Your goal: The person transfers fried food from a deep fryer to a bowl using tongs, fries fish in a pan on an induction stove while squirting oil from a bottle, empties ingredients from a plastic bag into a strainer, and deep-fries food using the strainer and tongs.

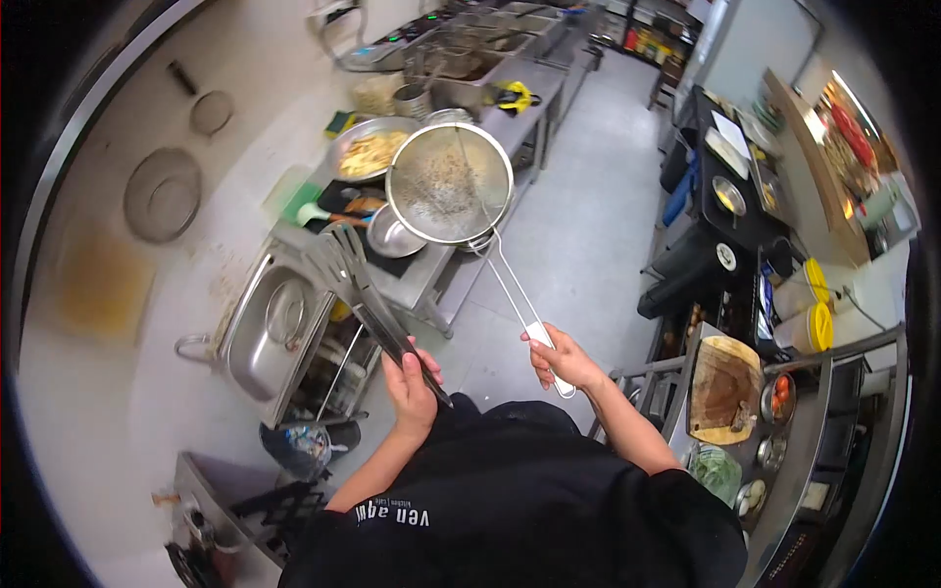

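Observation:
My right hand (564,359) grips the white handle of a round fine-mesh strainer (446,181), held up ahead of me. Dark residue shows on its mesh, and the wire frame runs down to the handle. My left hand (412,394) is closed around a pair of dark metal tongs (368,309), whose slotted ends point up and away to the left. Behind the strainer, on the counter, are a metal bowl of pale yellowish food (371,155) and a smaller metal bowl (392,233), partly covered by the strainer.
To the left is a steel sink (257,328) with a strainer in it. A bin (306,449) stands below. Two mesh strainers hang on the left wall, one a large sieve (163,196). On the right are a wooden cutting board (723,387) and yellow-lidded tubs (819,326). A grey floor aisle (588,216) runs ahead.

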`<control>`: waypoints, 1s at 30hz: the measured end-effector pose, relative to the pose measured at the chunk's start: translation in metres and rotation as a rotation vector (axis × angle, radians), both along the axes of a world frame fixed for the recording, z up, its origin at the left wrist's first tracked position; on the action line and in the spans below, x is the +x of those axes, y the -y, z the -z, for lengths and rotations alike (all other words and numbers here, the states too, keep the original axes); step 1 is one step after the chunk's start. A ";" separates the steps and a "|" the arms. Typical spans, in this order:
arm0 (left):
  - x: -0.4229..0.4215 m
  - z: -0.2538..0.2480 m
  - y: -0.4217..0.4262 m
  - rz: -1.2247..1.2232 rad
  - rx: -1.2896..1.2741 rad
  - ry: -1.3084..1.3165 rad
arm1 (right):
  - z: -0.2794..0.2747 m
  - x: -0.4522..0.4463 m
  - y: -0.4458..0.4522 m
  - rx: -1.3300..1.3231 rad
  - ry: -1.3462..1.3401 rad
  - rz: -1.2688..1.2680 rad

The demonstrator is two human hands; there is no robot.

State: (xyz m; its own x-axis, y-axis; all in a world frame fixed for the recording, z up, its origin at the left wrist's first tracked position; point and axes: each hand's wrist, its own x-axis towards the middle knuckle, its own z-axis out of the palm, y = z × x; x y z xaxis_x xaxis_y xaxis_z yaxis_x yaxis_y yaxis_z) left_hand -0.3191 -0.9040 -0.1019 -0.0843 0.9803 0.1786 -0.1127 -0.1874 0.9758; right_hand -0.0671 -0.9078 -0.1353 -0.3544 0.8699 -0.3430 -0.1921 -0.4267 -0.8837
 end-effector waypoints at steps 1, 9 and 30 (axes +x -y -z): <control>0.012 0.003 -0.014 0.021 -0.004 -0.011 | 0.006 0.015 -0.008 0.000 -0.003 0.062; 0.117 0.043 -0.141 0.260 -0.075 -0.080 | 0.025 0.125 -0.097 0.020 -0.006 0.398; 0.627 0.031 -0.561 0.900 0.022 -0.118 | 0.023 0.549 -0.318 -0.122 0.301 1.024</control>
State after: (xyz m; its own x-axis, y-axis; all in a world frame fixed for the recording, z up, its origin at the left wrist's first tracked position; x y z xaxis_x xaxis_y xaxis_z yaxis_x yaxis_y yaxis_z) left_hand 0.3074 -0.3430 -0.1329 0.7320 0.6629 0.1574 -0.1256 -0.0958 0.9875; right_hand 0.4820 -0.5896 -0.1583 0.6376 0.6589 -0.3992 -0.2904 -0.2745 -0.9167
